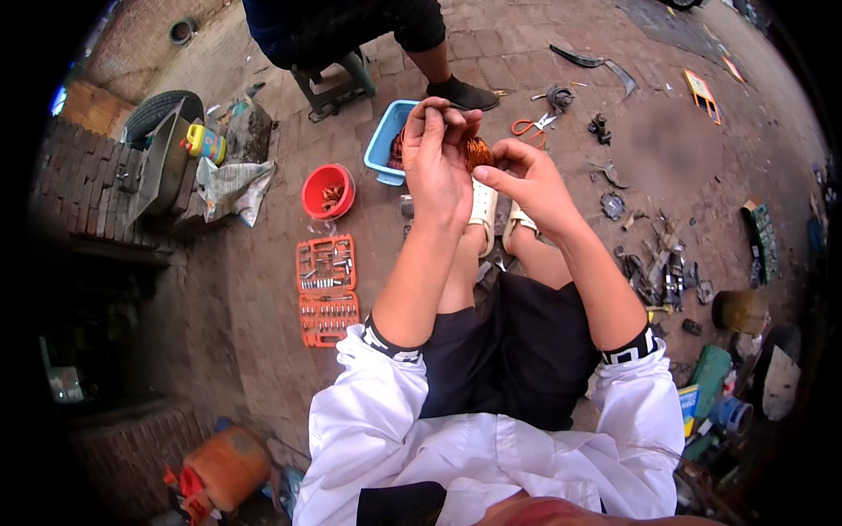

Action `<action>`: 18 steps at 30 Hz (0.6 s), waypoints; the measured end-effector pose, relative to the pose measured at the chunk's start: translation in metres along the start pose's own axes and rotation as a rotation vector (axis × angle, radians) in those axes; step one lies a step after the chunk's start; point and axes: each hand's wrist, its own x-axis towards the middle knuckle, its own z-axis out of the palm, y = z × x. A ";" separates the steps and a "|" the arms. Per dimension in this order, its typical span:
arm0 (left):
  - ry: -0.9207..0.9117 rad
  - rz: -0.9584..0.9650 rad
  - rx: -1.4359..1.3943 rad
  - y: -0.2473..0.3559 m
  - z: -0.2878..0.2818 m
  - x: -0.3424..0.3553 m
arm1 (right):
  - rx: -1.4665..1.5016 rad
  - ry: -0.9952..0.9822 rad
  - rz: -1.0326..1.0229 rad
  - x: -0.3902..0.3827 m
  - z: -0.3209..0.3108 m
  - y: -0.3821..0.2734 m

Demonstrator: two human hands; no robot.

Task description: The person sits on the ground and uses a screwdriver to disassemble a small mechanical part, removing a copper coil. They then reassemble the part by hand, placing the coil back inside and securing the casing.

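One other person [338, 31] sits on one low green stool [359, 72]. Next come one blue tub [377, 151], one orange tool case [353, 263] lying open in two halves, and one red bowl [350, 195] with brown bits inside (too jumbled to count). Two cream clogs [483, 210] are on the feet, and one pair of scissors [545, 121] with orange handles lies on the bricks. The left hand [436, 158] has its fingers bent and close together, but I cannot tell if they grip, because some tips are hidden. The right hand [535, 180] has its thumb and first finger pinched on the smallest thing, one copper wire bundle [478, 152], up between both hands. It should be light, I think, and a bit springy: thin wires bend but push back. It may feel smooth and slip, and loose ends could bend or poke a thumb. The thick middle looks best to hold, with a soft squeeze so the wires stay tidy.
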 end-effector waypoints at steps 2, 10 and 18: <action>0.007 -0.026 0.003 0.000 0.000 -0.002 | -0.093 0.039 -0.077 -0.003 0.002 0.001; -0.070 -0.003 0.068 0.005 0.000 -0.002 | 0.026 0.040 0.062 -0.009 0.022 -0.025; -0.103 0.040 0.148 0.001 0.005 -0.004 | 0.530 0.066 0.285 -0.013 0.021 -0.019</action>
